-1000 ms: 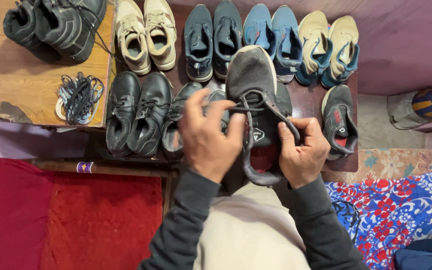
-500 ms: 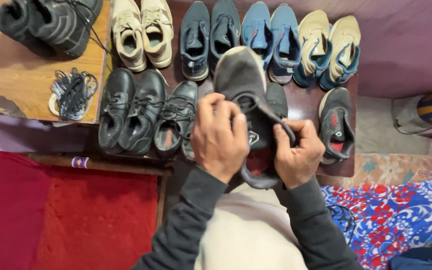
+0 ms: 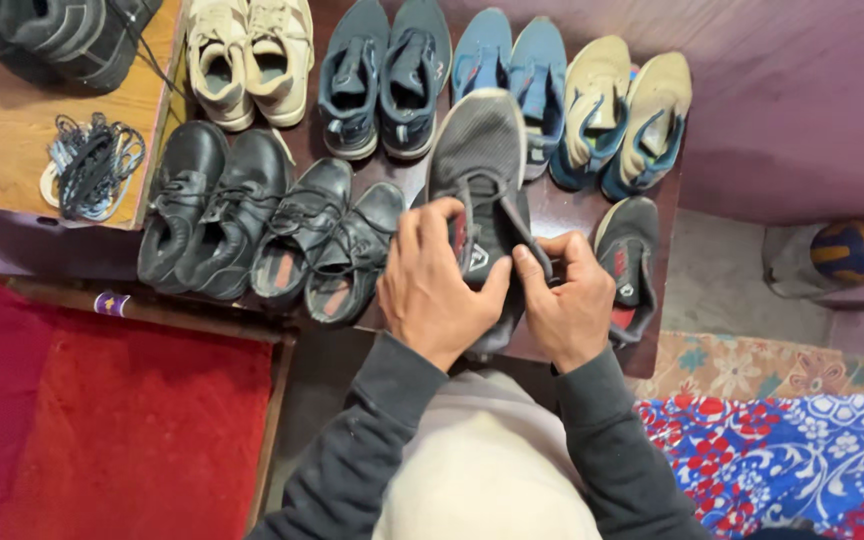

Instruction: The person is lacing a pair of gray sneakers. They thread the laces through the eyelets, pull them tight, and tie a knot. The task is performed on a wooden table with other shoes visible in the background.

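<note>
We saw a small purple label point(image 3: 111, 302) on the wooden frame left of the black shoes point(image 3: 214, 208). Our left hand point(image 3: 438, 285) clasped the grey sneaker point(image 3: 480, 160) over the table point(image 3: 562, 210); our right hand point(image 3: 567, 300) pinched, probably, its lace point(image 3: 529, 232).

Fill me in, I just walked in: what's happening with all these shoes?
A person holds a grey sneaker over a low table, both hands on it. The left hand grips its side; the right hand pinches the lace. Its mate lies beside it, among rows of other shoes. A bundle of laces sits on a wooden board.
</note>
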